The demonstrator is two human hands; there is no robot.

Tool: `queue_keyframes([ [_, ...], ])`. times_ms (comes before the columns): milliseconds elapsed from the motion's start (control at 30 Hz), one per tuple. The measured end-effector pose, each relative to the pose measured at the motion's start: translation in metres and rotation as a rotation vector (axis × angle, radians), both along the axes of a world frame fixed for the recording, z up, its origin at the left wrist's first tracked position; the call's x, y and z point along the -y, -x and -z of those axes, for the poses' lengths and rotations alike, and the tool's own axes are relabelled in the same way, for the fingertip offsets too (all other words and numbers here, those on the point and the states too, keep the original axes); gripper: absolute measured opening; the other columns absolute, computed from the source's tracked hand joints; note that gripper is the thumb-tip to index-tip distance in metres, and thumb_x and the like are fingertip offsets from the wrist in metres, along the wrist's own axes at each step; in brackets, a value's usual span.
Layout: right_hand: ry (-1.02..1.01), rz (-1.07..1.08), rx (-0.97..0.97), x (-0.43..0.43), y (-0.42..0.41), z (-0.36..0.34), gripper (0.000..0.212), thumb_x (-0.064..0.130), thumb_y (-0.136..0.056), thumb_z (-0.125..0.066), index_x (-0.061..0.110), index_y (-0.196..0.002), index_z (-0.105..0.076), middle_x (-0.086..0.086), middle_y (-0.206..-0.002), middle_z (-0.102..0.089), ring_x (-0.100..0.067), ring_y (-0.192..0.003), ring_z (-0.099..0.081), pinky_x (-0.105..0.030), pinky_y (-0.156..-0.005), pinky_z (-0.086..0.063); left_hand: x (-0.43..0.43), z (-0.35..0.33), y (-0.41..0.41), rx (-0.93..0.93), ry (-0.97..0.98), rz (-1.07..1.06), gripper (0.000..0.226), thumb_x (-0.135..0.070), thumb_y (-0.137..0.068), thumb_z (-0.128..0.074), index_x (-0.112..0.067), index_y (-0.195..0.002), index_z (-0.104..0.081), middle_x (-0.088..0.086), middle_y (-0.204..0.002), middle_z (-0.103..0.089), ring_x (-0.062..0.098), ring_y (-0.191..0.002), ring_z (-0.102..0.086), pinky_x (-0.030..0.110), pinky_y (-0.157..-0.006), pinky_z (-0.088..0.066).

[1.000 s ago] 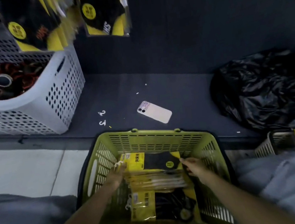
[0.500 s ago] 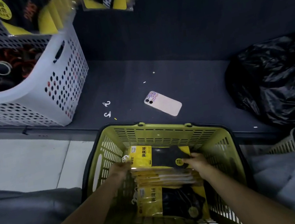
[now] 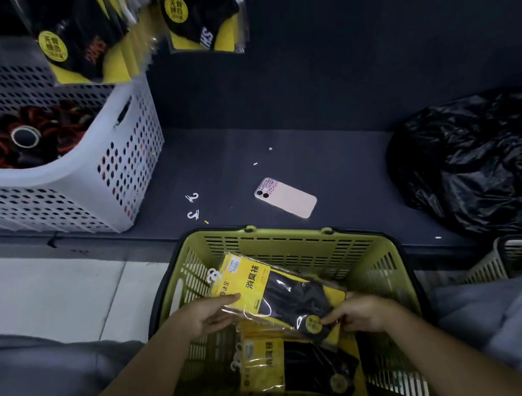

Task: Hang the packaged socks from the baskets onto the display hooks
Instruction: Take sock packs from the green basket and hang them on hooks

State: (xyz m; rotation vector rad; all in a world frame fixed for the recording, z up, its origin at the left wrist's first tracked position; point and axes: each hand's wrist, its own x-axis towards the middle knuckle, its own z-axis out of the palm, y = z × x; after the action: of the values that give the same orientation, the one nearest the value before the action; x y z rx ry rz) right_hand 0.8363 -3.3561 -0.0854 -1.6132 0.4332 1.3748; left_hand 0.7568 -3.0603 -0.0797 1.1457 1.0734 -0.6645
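Left hand [image 3: 206, 316]: grip lightly closed, fingers laid long across the near edge of the yellow header and thumb underneath, pinching the clear-plastic packet of black socks with yellow card [image 3: 277, 291]. Right hand [image 3: 364, 315]: fingers curled, grip clamped on the packet's opposite corner, at the round yellow sticker. The packet is held above the stack inside the olive-green slotted plastic basket [image 3: 291, 238]. Its header end is tilted up toward the basket's far left wall, with a white hook at its tip. A second similar packet [image 3: 294, 369] lies flat lower in the basket, nearer the body.

Versus half a second ago: the packet then lay flat on the stack with a hand at each end. Now it is raised and turned, header end higher.

Edges: the basket's far rim meets the front edge of the dark low shelf [image 3: 330, 156]. Just beyond the rim lie a pale pink rectangular phone [image 3: 286, 202] and two small white plastic hooks [image 3: 192, 198], well apart from the phone. A white perforated plastic bin [image 3: 131, 167] stands far left and a crumpled black plastic bag [image 3: 479, 164] far right, with bare shelf between them. At the top, hanging black-and-yellow sock packets [image 3: 85, 38] overhang the bin.
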Motion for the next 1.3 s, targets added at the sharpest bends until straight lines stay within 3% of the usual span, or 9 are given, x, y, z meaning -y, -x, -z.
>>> queue_keyframes([
  [133,-0.104,-0.044,0.042,0.002,0.004,-0.024,0.036,-0.011,-0.078,-0.066,0.004,-0.111,-0.063,-0.013,-0.113,-0.067,-0.027,-0.112,-0.060,-0.039,-0.095,-0.045,-0.005,-0.033,0.005,0.066,0.056,-0.061,0.058,-0.007,-0.050,-0.088,-0.001,-0.101,-0.059,0.020,-0.090,-0.064,0.028,-0.083,-0.063,0.030,-0.054,-0.058],
  [267,-0.102,-0.091,0.090,0.002,0.004,-0.047,0.033,-0.003,-0.080,-0.069,0.005,-0.110,-0.061,-0.007,-0.110,-0.068,-0.020,-0.102,-0.062,-0.033,-0.089,-0.047,-0.010,-0.064,0.002,0.156,0.074,-0.008,0.057,-0.009,-0.052,-0.085,-0.002,-0.102,-0.057,0.020,-0.105,-0.065,0.025,-0.089,-0.062,0.027,-0.056,-0.059],
  [367,0.023,-0.120,0.342,-0.008,0.004,-0.066,0.069,0.013,-0.078,-0.077,0.010,-0.137,-0.041,-0.005,-0.127,-0.055,-0.017,-0.114,-0.052,-0.026,-0.089,-0.043,-0.012,-0.090,-0.006,0.270,-0.022,0.085,0.079,-0.012,-0.060,-0.084,0.000,-0.128,-0.046,0.018,-0.135,-0.049,0.022,-0.105,-0.061,0.025,-0.076,-0.058],
  [467,0.027,-0.102,0.709,-0.026,0.000,-0.089,0.094,0.030,-0.076,-0.078,0.017,-0.149,-0.021,-0.002,-0.151,-0.031,-0.016,-0.137,-0.031,-0.026,-0.106,-0.030,-0.007,-0.116,-0.017,0.429,-0.174,0.293,0.052,-0.013,-0.069,-0.082,-0.012,-0.114,-0.057,-0.003,-0.111,-0.064,0.008,-0.082,-0.071,0.020,-0.070,-0.057],
  [600,-0.259,-0.145,0.788,-0.056,-0.002,-0.118,0.074,0.035,-0.079,-0.074,0.028,-0.140,-0.034,0.013,-0.138,-0.046,0.001,-0.123,-0.048,-0.021,-0.099,-0.042,0.014,-0.145,-0.029,0.634,-0.295,0.499,0.036,-0.014,-0.075,-0.080,-0.021,-0.108,-0.067,0.000,-0.101,-0.073,0.010,-0.089,-0.071,0.023,-0.071,-0.058],
  [767,-0.367,0.038,0.900,-0.056,-0.002,-0.112,0.045,0.017,-0.085,-0.069,0.026,-0.124,-0.046,0.009,-0.116,-0.064,0.005,-0.101,-0.063,-0.013,-0.079,-0.050,0.042,-0.139,-0.031,0.794,-0.295,0.337,0.038,-0.014,-0.081,-0.074,-0.011,-0.117,-0.062,0.009,-0.116,-0.068,0.021,-0.109,-0.064,0.033,-0.096,-0.051],
  [933,-0.215,-0.102,0.858,-0.047,0.020,-0.070,0.047,0.012,-0.090,-0.063,0.015,-0.131,-0.040,0.009,-0.116,-0.059,0.009,-0.099,-0.055,-0.006,-0.087,-0.044,0.073,-0.075,-0.008,0.653,-0.292,0.368,0.057,-0.003,-0.088,-0.064,-0.009,-0.135,-0.033,0.003,-0.118,-0.057,0.011,-0.102,-0.056,0.006,-0.074,-0.048],
  [1067,-0.190,-0.084,0.839,-0.046,0.018,-0.065,0.043,0.014,-0.089,-0.064,0.016,-0.128,-0.045,0.007,-0.112,-0.063,0.008,-0.096,-0.058,-0.001,-0.073,-0.043,0.074,-0.058,-0.006,0.629,-0.375,0.499,0.069,-0.003,-0.090,-0.060,-0.010,-0.146,-0.021,0.007,-0.138,-0.049,0.019,-0.127,-0.046,0.031,-0.109,-0.037],
  [1300,-0.392,0.178,1.078,-0.063,-0.016,-0.158,0.026,0.028,-0.083,-0.065,0.026,-0.109,-0.063,0.011,-0.103,-0.073,-0.003,-0.097,-0.067,-0.015,-0.080,-0.052,0.030,-0.161,-0.050,0.866,-0.237,0.490,0.055,-0.033,-0.074,-0.078,-0.019,-0.123,-0.059,-0.005,-0.115,-0.070,0.008,-0.108,-0.065,0.026,-0.095,-0.049],
])
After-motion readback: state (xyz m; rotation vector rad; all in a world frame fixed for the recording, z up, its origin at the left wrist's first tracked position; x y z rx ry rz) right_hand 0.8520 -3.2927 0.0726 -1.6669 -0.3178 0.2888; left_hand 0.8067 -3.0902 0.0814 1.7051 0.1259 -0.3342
